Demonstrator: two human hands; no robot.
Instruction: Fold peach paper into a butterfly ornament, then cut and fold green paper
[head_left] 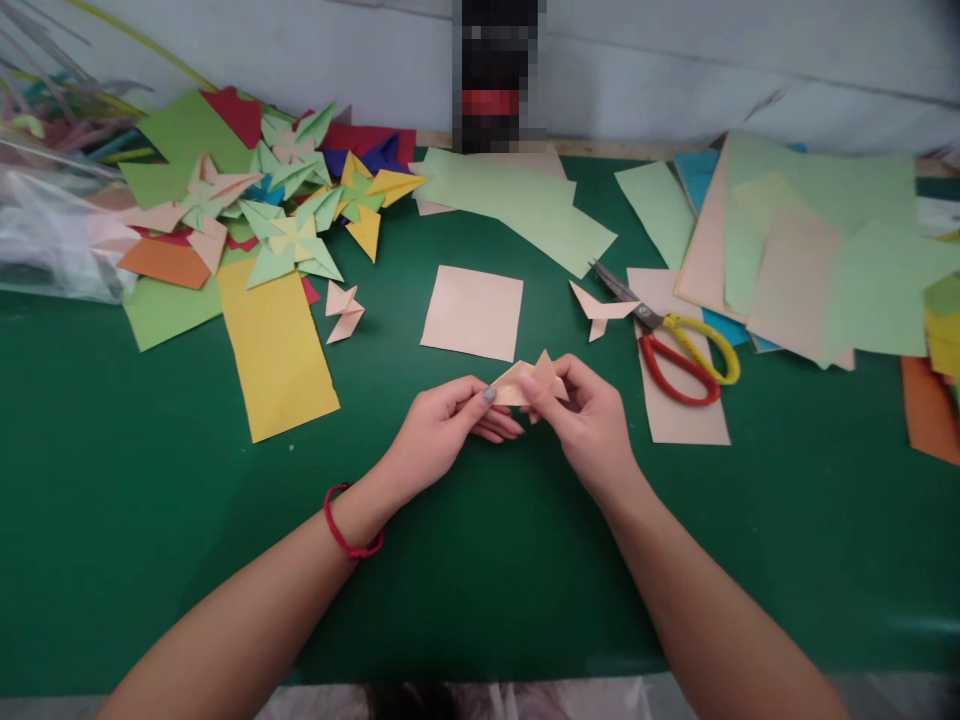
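Got a folded peach paper piece (517, 384) up in both hands, just over the middle of the green desk (480, 570). Pinching the left end with the left hand (439, 425), thumb and index nearly together on the paper, other fingers loosely curled below. Gripping the right end with the right hand (596, 420), thumb across the front, fingers mostly hidden behind, so can't tell how tightly. Probably held at both ends to stop any springing open along the creases. Just beyond, a flat peach square (472, 312), maybe put there for easy reach, with a small folded piece (345, 312) off to the left and a pointy folded scrap (600, 310) to the right. Also on the right, red-and-yellow-handled scissors (649, 318) resting partly across a peach strip (690, 425), handle end turned nearer, seemingly for a quick grab. Far left, folded paper pinwheels (296, 238) heaped on coloured sheets (169, 318), likely parked there out of the way.
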